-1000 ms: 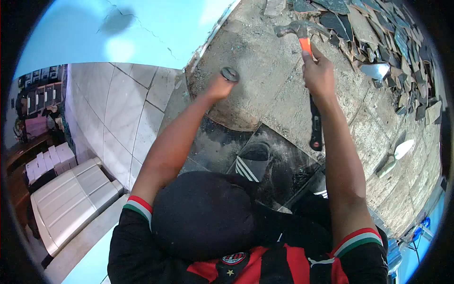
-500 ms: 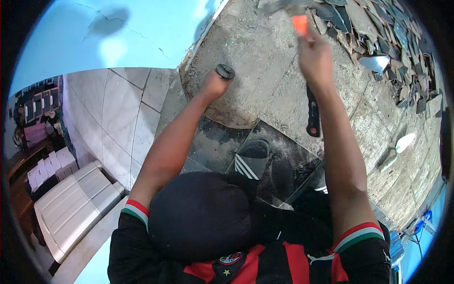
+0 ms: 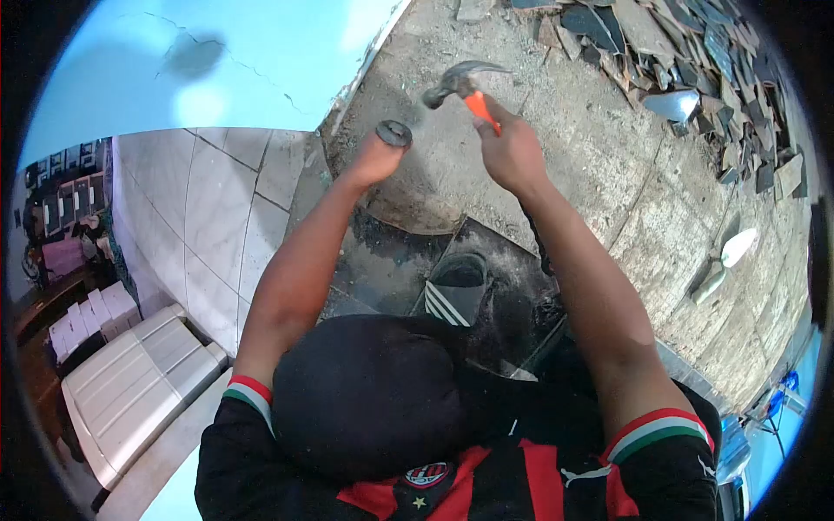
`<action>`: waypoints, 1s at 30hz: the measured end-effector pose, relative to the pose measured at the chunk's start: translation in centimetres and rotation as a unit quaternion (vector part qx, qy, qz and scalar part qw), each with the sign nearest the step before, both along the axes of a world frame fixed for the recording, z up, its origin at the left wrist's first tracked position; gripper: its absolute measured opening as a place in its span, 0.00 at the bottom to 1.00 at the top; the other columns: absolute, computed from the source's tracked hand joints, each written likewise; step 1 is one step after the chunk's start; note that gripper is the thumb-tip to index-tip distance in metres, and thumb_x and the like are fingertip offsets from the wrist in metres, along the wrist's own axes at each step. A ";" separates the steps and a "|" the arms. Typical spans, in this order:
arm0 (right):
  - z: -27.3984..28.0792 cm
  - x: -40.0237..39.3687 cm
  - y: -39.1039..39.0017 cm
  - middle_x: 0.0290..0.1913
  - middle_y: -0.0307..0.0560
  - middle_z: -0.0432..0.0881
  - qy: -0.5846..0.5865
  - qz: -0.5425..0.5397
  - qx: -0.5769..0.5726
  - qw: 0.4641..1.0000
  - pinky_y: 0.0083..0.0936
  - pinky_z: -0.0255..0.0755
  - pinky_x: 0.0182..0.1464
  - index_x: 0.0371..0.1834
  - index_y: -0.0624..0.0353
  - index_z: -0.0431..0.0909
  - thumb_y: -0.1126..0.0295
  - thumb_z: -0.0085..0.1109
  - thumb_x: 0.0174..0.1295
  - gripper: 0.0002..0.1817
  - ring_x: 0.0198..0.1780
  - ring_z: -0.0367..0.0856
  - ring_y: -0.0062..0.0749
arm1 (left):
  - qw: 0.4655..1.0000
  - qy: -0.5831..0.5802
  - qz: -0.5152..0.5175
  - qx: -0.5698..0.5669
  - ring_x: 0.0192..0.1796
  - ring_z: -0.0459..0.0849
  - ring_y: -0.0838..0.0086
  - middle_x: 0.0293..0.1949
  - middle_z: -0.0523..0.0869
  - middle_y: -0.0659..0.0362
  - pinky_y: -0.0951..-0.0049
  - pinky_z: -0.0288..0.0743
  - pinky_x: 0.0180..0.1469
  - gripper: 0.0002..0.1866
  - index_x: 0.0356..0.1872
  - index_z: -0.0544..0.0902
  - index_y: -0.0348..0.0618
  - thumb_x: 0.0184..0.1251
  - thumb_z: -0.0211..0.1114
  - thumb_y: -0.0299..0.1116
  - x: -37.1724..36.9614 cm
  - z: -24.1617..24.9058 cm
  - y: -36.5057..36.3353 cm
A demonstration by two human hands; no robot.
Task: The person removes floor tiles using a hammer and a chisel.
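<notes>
My left hand (image 3: 377, 160) is closed round an upright tool with a round dark top (image 3: 394, 133); its lower part is hidden under the fist. My right hand (image 3: 512, 154) grips a claw hammer (image 3: 462, 81) by its orange and black handle. The hammer's striking face is up and to the right of the tool's round top, a short gap apart from it. Beneath both hands lies a rough, dusty floor (image 3: 573, 143). Part of the handle is hidden behind my right forearm.
Broken tile pieces (image 3: 695, 52) are heaped at the upper right. A trowel (image 3: 737, 249) lies on the floor at the right. The cracked blue wall (image 3: 252, 65) stands at the upper left. A striped sandal (image 3: 458, 288) is below my hands, and a whitish plastic container (image 3: 139, 382) sits lower left.
My right hand has swung the hammer left and down, close to the tool's round top. My left hand and its tool have shifted slightly left in view.
</notes>
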State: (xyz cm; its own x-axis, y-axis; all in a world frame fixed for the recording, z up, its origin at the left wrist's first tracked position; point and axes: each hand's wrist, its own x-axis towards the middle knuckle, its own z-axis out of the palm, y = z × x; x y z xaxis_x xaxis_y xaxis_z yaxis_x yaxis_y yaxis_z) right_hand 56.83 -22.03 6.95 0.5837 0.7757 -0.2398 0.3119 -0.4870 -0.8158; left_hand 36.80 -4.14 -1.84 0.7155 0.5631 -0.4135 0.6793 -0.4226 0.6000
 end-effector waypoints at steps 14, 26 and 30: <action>1.4 1.0 -0.5 0.59 0.67 0.83 0.022 -0.054 -0.029 0.998 0.40 0.72 0.64 0.71 0.57 0.75 0.59 0.58 0.72 0.27 0.62 0.82 0.58 | 0.997 -0.059 0.026 0.029 0.47 0.88 0.52 0.42 0.90 0.47 0.55 0.78 0.48 0.15 0.45 0.85 0.39 0.65 0.70 0.40 -1.1 -0.6 1.5; 1.9 1.1 0.2 0.45 0.63 0.88 0.044 -0.172 0.171 0.969 0.35 0.77 0.51 0.71 0.62 0.74 0.64 0.57 0.74 0.25 0.45 0.88 0.41 | 0.997 -0.059 0.038 -0.016 0.46 0.87 0.62 0.44 0.90 0.49 0.59 0.79 0.51 0.19 0.47 0.86 0.39 0.62 0.76 0.42 -1.1 -0.1 0.7; 4.0 1.8 -0.1 0.40 0.64 0.87 0.035 -0.213 0.186 0.959 0.35 0.78 0.47 0.74 0.62 0.71 0.66 0.56 0.74 0.27 0.41 0.87 0.36 | 0.998 -0.007 0.038 -0.041 0.43 0.84 0.71 0.40 0.89 0.54 0.63 0.78 0.50 0.19 0.46 0.86 0.39 0.62 0.77 0.42 -0.9 1.5 -0.2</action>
